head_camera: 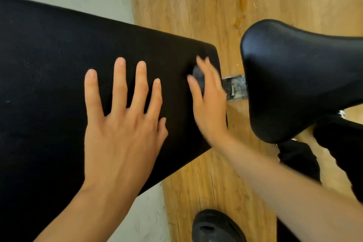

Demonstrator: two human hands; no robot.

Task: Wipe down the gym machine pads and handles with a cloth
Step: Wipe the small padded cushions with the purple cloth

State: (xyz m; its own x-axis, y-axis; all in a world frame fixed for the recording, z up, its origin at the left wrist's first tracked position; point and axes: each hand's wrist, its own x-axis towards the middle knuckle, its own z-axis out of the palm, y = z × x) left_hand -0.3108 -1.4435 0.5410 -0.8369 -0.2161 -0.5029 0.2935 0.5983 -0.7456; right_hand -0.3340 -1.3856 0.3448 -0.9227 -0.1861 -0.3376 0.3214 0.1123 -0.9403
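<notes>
Bracing the long black padded bench top [49, 55] while wiping its far end

The left hand [121, 129] is lying palm-down on the pad, its fingers [119, 80] straight and spread wide, holding nothing, probably steadying the body while it is leaning over. Just to its right, the right hand [210, 104] is blurring with motion near the pad's rounded corner, fingers curling over what is looking like a small dark grey wad of cloth [198, 74] and pressing it onto the surface; the blur is hiding the exact grip. Beyond a worn metal bracket [235, 88], the glossy black saddle-shaped seat pad [294, 76] is standing apart over the light wooden plank floor [196, 6], likely waiting its turn
</notes>
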